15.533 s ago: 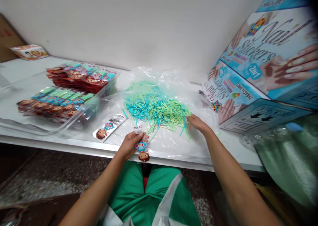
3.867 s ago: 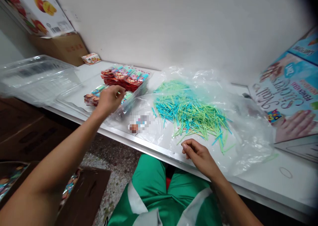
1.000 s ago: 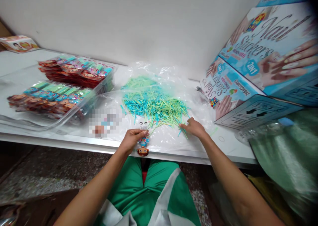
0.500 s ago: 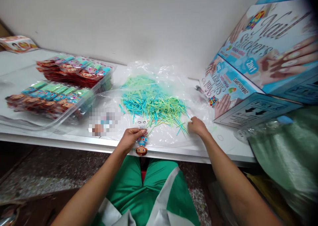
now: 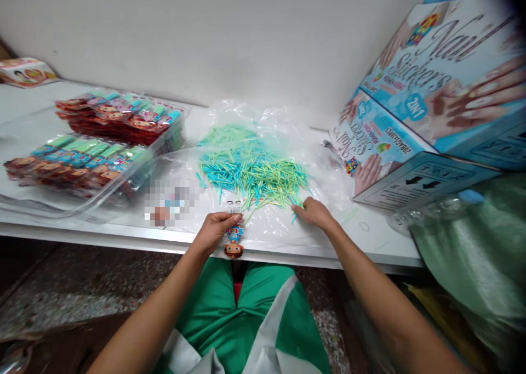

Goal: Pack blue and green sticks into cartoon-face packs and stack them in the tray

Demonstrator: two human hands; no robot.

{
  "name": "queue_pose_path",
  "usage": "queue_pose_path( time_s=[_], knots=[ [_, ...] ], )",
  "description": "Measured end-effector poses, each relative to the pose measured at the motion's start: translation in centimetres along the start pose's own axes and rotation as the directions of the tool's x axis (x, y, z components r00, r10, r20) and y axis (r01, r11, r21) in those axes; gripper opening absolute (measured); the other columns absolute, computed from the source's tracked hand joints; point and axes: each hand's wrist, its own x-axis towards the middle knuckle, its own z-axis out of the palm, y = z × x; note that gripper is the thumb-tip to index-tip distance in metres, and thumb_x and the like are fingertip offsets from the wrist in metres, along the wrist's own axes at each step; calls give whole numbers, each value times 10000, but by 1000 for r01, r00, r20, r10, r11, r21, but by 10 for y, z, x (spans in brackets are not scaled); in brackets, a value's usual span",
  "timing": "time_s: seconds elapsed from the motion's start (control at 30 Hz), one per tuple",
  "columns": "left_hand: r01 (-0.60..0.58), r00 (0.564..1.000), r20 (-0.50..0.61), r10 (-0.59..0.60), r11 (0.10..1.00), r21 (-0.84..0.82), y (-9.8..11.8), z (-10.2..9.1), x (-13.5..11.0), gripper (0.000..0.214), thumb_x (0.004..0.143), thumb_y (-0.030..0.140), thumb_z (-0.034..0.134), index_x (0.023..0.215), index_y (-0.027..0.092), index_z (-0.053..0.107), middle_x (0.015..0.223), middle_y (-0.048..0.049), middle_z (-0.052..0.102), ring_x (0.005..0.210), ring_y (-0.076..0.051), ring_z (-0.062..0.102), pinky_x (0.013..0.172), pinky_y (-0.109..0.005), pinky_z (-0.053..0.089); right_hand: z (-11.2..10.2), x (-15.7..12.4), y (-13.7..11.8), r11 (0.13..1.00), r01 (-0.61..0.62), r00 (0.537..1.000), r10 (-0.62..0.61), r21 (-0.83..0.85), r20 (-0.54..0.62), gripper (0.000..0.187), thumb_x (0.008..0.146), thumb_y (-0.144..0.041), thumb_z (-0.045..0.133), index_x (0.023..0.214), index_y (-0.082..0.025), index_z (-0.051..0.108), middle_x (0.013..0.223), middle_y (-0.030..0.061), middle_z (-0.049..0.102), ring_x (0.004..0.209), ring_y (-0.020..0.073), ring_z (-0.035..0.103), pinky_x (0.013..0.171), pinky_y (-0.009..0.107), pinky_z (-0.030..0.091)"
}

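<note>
My left hand (image 5: 213,228) pinches a small printed packet (image 5: 234,237) with a cartoon figure, held at the table's front edge. My right hand (image 5: 313,213) rests on the near right edge of a pile of blue and green sticks (image 5: 252,168), its fingertips closed on the sticks there. The pile lies on a clear plastic sheet (image 5: 279,228) spread over the white table (image 5: 370,242). Another flat packet (image 5: 170,201) lies left of my left hand.
A clear tray (image 5: 24,207) at the left holds rows of filled packets (image 5: 78,163). Nail sticker boxes (image 5: 415,105) are stacked at the right, with a green bag (image 5: 472,253) beneath them. A small carton (image 5: 24,71) sits far left by the wall.
My right hand has slid left along the near edge of the stick pile. My left hand keeps the packet in the same place.
</note>
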Motion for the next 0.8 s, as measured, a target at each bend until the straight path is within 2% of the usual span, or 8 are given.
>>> queue_pose_path(
  time_s=[0.2, 0.3, 0.4, 0.5, 0.6, 0.7, 0.8],
  knots=[
    [-21, 1000, 7, 21, 1000, -2, -3, -1, 1, 352, 582, 369, 771, 815, 109, 731, 832, -121, 718, 776, -228, 648, 758, -334, 483, 0, -1, -9, 998, 57, 998, -57, 2, 41, 306, 779, -305, 504, 981, -86, 575, 1010, 217, 632, 906, 297, 607, 681, 301, 401],
    [-33, 999, 5, 33, 999, -5, -3, -2, 0, 355, 586, 375, 767, 816, 108, 731, 831, -122, 718, 773, -229, 650, 762, -338, 484, -2, 1, -8, 997, 67, 997, -68, 34, 40, 241, 776, -271, 509, 922, -90, 572, 976, 231, 634, 887, 314, 607, 696, 328, 406],
    [-33, 999, 6, 33, 999, -5, -3, -2, -1, 364, 590, 379, 764, 823, 102, 729, 840, -126, 717, 783, -236, 650, 768, -347, 485, -3, 2, -2, 989, 94, 996, -95, 110, 4, 213, 804, -288, 492, 891, -101, 547, 926, 218, 638, 851, 292, 614, 707, 329, 410],
    [-21, 1000, 7, 21, 1000, -7, -3, -3, -1, 352, 596, 371, 762, 825, 105, 729, 846, -123, 717, 790, -232, 650, 771, -337, 484, -2, 2, 5, 963, 137, 989, -119, 234, -90, 213, 859, -305, 420, 922, -116, 497, 865, 170, 640, 813, 243, 615, 703, 303, 417],
    [-23, 1000, 6, 23, 1000, -8, -4, -3, -1, 344, 603, 358, 759, 830, 103, 727, 847, -122, 717, 792, -229, 651, 769, -329, 485, 2, 0, 5, 903, 193, 970, -115, 383, -216, 246, 924, -324, 261, 986, -147, 421, 879, 106, 634, 773, 169, 610, 685, 257, 436],
    [-20, 1000, -1, 20, 1000, -8, -3, -2, -1, 347, 602, 361, 760, 833, 105, 726, 852, -121, 717, 794, -229, 654, 765, -326, 487, 8, -5, -3, 838, 254, 935, -84, 484, -345, 324, 944, -377, 114, 1039, -180, 353, 944, 77, 607, 832, 134, 593, 732, 243, 446],
    [-16, 1000, -12, 16, 1000, -7, -2, -1, -2, 367, 581, 378, 770, 826, 109, 728, 849, -121, 718, 785, -232, 656, 752, -329, 492, 18, -11, -12, 751, 323, 889, -32, 576, -457, 337, 936, -416, 116, 1071, -194, 331, 956, 69, 588, 896, 131, 570, 811, 260, 432]
  ],
)
